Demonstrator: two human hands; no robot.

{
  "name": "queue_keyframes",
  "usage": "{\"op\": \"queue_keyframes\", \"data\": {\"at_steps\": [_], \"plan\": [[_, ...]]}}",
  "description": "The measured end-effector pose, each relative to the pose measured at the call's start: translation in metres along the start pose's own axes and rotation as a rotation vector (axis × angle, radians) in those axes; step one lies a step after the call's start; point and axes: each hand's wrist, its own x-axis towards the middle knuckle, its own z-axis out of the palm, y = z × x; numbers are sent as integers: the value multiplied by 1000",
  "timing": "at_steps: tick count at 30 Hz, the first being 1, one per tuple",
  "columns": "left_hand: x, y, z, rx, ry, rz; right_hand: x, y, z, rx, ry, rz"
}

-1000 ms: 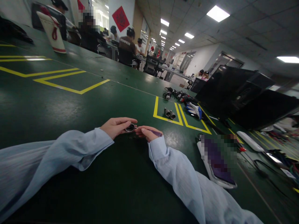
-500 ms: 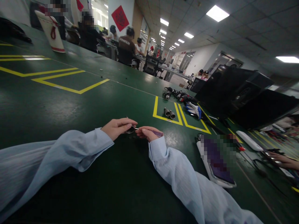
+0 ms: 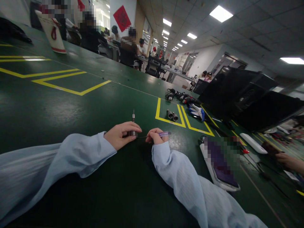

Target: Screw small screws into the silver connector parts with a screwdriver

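My left hand (image 3: 122, 134) is closed round a small round metal part (image 3: 133, 133), low over the green table. A thin metal pin (image 3: 133, 116) sticks up just beyond its fingers; whether it belongs to the round part I cannot tell. To the right, my right hand (image 3: 154, 136) pinches a screwdriver with a clear purple handle (image 3: 164, 134). Its thin shaft points left at the round part, and I cannot tell whether the tip touches it. Two similar metal cylinders (image 3: 172, 116) lie inside a yellow taped outline beyond my right hand.
A phone (image 3: 220, 164) in a pale case lies right of my right sleeve. Further back are blue-and-white gloves (image 3: 197, 112), cables with metal fittings (image 3: 171, 95) and a black monitor (image 3: 237, 91). Another person's hand (image 3: 291, 161) is at the right edge. A paper cup (image 3: 51, 31) stands far left.
My left hand has turned the round part, and the upright pin now shows. The screwdriver has shifted right, with its handle tilted up more. The other person's hand at the right has moved.
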Motion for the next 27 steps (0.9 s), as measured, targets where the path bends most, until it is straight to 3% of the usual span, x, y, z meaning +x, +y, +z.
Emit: {"op": "queue_keyframes", "data": {"at_steps": [7, 11, 14, 17, 21, 27], "plan": [[0, 2, 1, 74, 44, 163, 1, 0, 2, 4, 90, -23], [2, 11, -2, -67, 95, -13, 1, 1, 3, -40, 75, -3], [5, 16, -7, -286, 167, -278, 0, 3, 4, -62, 68, -4], [12, 10, -9, -544, 312, -490, -2, 5, 5, -62, 72, -21], [26, -6, -8, -678, 509, -468, -7, 6, 6, -93, 65, -45], [45, -13, -8, -709, 536, -468, -11, 8, 6, -54, 59, -73]]}}
